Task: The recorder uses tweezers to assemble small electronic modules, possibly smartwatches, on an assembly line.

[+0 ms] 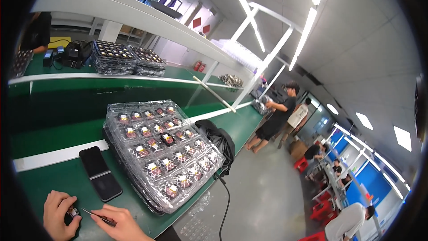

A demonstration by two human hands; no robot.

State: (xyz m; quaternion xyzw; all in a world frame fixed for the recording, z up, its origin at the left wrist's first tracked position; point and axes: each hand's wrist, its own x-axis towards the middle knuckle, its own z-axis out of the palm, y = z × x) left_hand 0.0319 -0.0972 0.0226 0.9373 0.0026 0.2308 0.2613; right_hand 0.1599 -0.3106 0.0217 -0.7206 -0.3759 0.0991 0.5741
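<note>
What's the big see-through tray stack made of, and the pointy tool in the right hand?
The tray stack looks like thin, glossy clear plastic: light gleams off its see-through edges. The pointy tool is probably smooth metal, since it's slim and grey with a slight shine, but it's too small to be sure.

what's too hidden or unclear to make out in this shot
All in the head view:
- Small part: partly covered by the fingers of the left hand, and too small for its details to show.
- Thin tool: its rear end is hidden by the right hand.
- Clear plastic trays: the top one hides what the lower ones hold.
- Person at far left: cut off by the dark lens rim.
</note>
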